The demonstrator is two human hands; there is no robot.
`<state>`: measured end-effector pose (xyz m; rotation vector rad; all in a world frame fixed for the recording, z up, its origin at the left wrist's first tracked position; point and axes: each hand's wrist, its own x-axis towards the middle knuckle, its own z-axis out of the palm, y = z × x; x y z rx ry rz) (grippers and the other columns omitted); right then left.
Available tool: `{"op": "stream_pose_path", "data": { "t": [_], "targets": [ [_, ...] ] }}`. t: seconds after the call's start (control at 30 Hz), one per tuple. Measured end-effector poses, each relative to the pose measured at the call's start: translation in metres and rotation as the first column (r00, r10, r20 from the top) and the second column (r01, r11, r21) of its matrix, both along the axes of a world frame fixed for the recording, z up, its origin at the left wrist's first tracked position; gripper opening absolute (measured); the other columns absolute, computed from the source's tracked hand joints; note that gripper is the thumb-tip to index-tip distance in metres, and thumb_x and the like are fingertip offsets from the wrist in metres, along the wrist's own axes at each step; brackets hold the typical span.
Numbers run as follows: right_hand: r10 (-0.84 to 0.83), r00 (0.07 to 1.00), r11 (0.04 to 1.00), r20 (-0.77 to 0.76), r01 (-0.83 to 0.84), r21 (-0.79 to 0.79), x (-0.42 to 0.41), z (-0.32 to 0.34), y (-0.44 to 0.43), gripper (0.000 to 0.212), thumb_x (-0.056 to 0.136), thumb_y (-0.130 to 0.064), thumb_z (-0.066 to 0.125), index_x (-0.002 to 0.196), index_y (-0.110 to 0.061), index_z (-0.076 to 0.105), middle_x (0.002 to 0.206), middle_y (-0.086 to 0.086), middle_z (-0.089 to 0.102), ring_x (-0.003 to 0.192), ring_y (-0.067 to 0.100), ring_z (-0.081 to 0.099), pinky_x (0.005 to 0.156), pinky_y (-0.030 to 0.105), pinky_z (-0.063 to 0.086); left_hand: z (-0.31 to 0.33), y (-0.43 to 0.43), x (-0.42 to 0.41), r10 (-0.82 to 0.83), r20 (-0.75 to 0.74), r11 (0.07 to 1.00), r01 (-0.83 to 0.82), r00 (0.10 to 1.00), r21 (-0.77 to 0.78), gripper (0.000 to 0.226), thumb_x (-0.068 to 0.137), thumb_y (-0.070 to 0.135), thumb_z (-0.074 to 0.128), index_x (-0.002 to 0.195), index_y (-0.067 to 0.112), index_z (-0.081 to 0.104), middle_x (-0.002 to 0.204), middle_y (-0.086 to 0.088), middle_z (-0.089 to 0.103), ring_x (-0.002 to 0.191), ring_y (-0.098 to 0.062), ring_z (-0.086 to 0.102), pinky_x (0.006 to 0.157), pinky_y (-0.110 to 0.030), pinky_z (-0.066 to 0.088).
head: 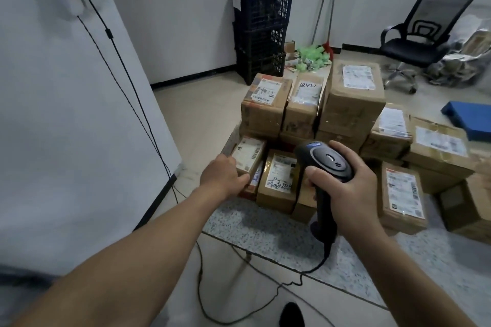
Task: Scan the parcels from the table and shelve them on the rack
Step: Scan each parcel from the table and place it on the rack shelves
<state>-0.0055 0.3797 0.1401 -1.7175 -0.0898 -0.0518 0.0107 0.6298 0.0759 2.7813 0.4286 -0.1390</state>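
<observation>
At lower centre of the frame, the left hand (224, 175) grips the small parcel (249, 154) at its left edge, thumb along the near face, fingers curled over the side. The parcel lies label-up at the left end of the pile on the table (265, 228), long axis running up-frame. Just to its right, the right hand (348, 186) is wrapped round the scanner (328, 160).

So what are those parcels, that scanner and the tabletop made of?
The parcels look like matte brown cardboard, with creased, dented edges. The scanner seems smooth black plastic, slightly glossy. The tabletop is speckled grey, perhaps stone or laminate; unclear.
</observation>
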Motion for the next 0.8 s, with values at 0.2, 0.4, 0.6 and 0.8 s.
{"op": "stream_pose_path", "data": {
  "t": [0.2,0.4,0.6,0.8],
  "targets": [
    [0.058,0.994,0.997,-0.089,-0.053,0.058,0.041,-0.025,0.003,0.085,0.055,-0.051,0.087,0.134,-0.037,0.06,0.118,-0.002,0.071,0.1,0.028,0.074,0.087,0.053,0.061,-0.023,-0.004,0.038,0.087,-0.072,0.996,-0.087,0.994,0.012,0.057,0.088,0.055,0.062,0.126,0.012,0.059,0.125,-0.011,0.054,0.107,-0.029,0.057,0.086,-0.038,0.051],
    [0.121,0.982,0.991,-0.145,-0.111,0.075,0.072,-0.036,-0.004,0.092,0.055,-0.042,0.087,0.14,-0.023,0.058,0.115,0.001,0.072,0.096,0.024,0.075,0.084,0.048,0.063,-0.051,-0.013,0.072,0.179,-0.12,0.984,-0.18,0.977,0.006,0.054,0.084,0.056,0.066,0.118,0.014,0.062,0.123,-0.01,0.055,0.103,-0.028,0.058,0.079,-0.036,0.05],
    [0.145,0.968,0.988,-0.205,-0.131,0.079,0.089,-0.05,-0.014,0.095,0.049,-0.05,0.085,0.137,-0.026,0.06,0.113,0.0,0.074,0.095,0.025,0.075,0.085,0.047,0.062,-0.072,-0.018,0.09,0.235,-0.124,0.972,-0.232,0.964,0.036,0.058,0.08,0.053,0.074,0.119,0.013,0.059,0.124,-0.011,0.055,0.109,-0.031,0.056,0.09,-0.044,0.054],
    [0.145,0.96,0.987,-0.241,-0.124,0.101,0.092,-0.055,-0.021,0.096,0.049,-0.049,0.086,0.138,-0.028,0.059,0.115,-0.003,0.072,0.096,0.02,0.075,0.082,0.036,0.062,-0.075,-0.018,0.097,0.312,-0.079,0.949,-0.315,0.947,-0.026,0.068,0.071,0.046,0.082,0.125,0.017,0.052,0.121,-0.012,0.058,0.108,-0.032,0.057,0.087,-0.046,0.056]
  ]
}}
